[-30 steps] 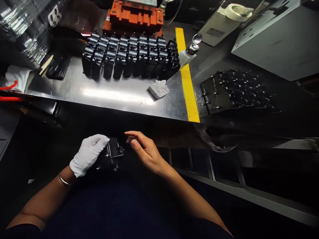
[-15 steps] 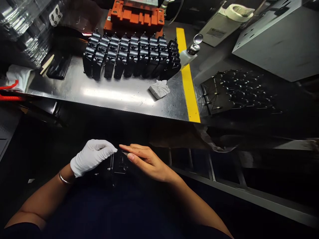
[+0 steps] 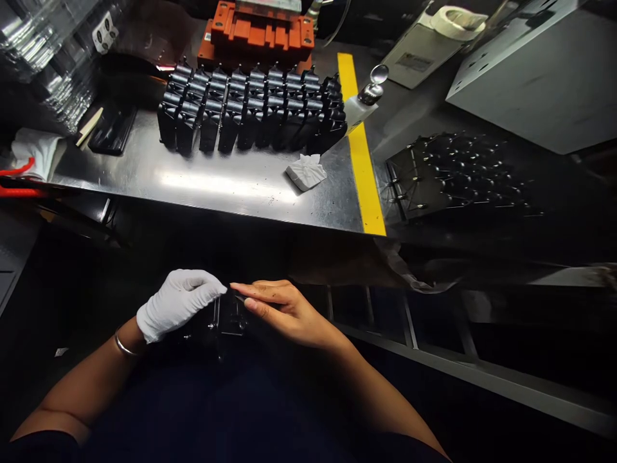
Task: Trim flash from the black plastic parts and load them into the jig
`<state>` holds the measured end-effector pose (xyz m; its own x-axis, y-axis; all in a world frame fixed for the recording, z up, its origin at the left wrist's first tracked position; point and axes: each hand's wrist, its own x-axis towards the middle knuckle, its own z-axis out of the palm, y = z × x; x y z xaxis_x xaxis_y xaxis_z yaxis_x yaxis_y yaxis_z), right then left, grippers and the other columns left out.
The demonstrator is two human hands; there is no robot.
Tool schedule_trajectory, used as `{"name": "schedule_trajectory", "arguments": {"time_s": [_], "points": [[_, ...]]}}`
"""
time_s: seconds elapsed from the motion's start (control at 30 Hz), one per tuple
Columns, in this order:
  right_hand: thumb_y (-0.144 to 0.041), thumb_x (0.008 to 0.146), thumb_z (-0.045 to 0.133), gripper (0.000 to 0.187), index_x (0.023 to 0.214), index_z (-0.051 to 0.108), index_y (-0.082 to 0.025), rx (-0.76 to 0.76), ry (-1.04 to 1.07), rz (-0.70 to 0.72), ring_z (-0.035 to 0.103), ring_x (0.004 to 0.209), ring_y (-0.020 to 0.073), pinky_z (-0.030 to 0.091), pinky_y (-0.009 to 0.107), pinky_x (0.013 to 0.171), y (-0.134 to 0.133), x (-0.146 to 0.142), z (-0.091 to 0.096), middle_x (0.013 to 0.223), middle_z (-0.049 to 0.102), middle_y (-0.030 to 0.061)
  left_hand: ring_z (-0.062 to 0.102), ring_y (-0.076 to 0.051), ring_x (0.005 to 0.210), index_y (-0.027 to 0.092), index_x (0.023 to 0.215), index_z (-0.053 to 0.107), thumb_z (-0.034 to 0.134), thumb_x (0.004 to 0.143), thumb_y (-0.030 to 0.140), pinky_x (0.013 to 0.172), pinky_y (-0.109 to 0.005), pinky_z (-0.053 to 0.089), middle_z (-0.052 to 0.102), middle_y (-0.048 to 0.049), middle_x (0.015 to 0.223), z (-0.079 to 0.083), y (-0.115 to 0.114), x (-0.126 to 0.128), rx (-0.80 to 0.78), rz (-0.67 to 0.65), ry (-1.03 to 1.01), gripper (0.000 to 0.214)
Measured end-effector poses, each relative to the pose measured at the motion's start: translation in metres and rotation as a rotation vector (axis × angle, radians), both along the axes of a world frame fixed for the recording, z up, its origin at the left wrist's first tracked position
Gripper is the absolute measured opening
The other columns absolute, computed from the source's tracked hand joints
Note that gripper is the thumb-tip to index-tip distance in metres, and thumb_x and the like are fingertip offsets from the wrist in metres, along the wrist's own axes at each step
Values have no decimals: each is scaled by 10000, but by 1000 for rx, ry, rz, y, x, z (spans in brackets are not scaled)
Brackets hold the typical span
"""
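Observation:
My left hand (image 3: pixel 180 303), in a white glove, is closed with thumb and fingertips pinched on a glossy black part (image 3: pixel 232 329). This part hangs below the glove, and much of it melts into the dark clothing behind. Bare and just to the right, my right hand (image 3: pixel 284 314) is closed, its thumb pressing a thin, pointed blade-like tool (image 3: pixel 240 298) against the fingers. Most of that tool is hidden in the grip. The right fingertips lie beside the part's upper edge; whether they touch it I cannot tell.
On the metal bench (image 3: pixel 207 183) stand rows of black moulded parts (image 3: pixel 241 109) before an orange fixture (image 3: pixel 263 32). A folded white wipe (image 3: pixel 306 173), a bottle with a metal top (image 3: pixel 359 106) and yellow tape (image 3: pixel 364 173) are nearby. More black parts (image 3: pixel 467 170) lie right.
My right thumb and the thin tool have shifted very slightly left along the part's upper edge. The left hand keeps its pinch. The bench has moved a little in view.

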<state>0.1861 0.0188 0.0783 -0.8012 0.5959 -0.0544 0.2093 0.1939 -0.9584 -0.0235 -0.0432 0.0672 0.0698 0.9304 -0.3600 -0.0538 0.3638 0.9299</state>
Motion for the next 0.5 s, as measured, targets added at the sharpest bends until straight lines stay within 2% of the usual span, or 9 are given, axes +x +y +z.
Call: {"name": "schedule_trajectory", "arguments": {"time_s": [0.2, 0.3, 0.37, 0.5], "points": [[-253, 901, 540, 249, 1085, 691, -181, -138, 11, -37, 650, 796, 133, 501, 219, 667, 0, -2, -4, 952, 717, 70, 591, -123, 577, 139, 690, 710, 641, 777, 393, 534, -192, 466, 670, -29, 632, 0, -1, 0, 76, -66, 27, 277], [-268, 916, 513, 241, 1080, 664, -177, -131, -26, -129, 631, 689, 110, 491, 206, 615, -2, -3, -3, 811, 705, 35, 598, -121, 567, 139, 688, 710, 641, 786, 360, 531, -189, 469, 676, -33, 631, -1, -2, 1, 182, -62, 68, 252], [-260, 940, 457, 222, 1012, 647, -170, -69, -35, -184, 580, 578, 90, 461, 196, 545, -4, -4, -2, 699, 662, 7, 606, -119, 571, 142, 696, 712, 635, 799, 333, 536, -186, 470, 683, -33, 639, -2, -3, 2, 262, -26, 107, 230], [-214, 923, 467, 238, 733, 600, -160, 220, -28, -251, 534, 563, 92, 436, 211, 543, -8, -11, 0, 643, 587, 9, 602, -112, 553, 144, 705, 710, 627, 816, 295, 528, -179, 466, 673, -24, 614, -5, -4, 3, 371, 64, 184, 205]]}}
